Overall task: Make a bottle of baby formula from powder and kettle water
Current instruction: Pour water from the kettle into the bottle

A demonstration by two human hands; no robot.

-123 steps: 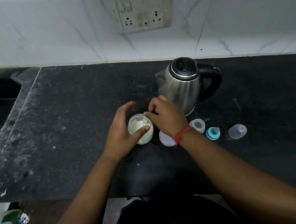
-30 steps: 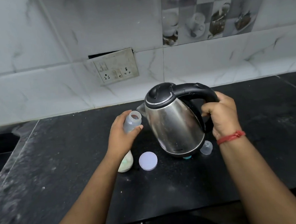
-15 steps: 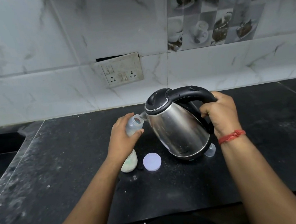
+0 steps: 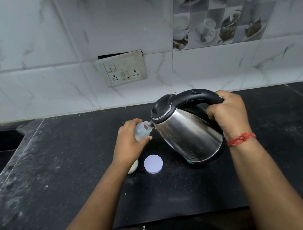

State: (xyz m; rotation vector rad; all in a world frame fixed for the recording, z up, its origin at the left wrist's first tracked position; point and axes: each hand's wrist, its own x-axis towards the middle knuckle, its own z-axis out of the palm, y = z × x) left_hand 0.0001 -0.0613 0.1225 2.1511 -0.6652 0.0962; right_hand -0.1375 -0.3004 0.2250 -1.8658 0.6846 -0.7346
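Our left hand has its fingers curled round the baby bottle, thumb pinching the front, holding it up off the black counter with its long axis tipped so the open mouth faces right. Our right hand is wrapped tight round the handle of the kettle, tilted leftward. The bit that matters is that the spout sits right at the bottle mouth, just touching or nearly, hard to tell which. Powder jar and its lid sit just below.
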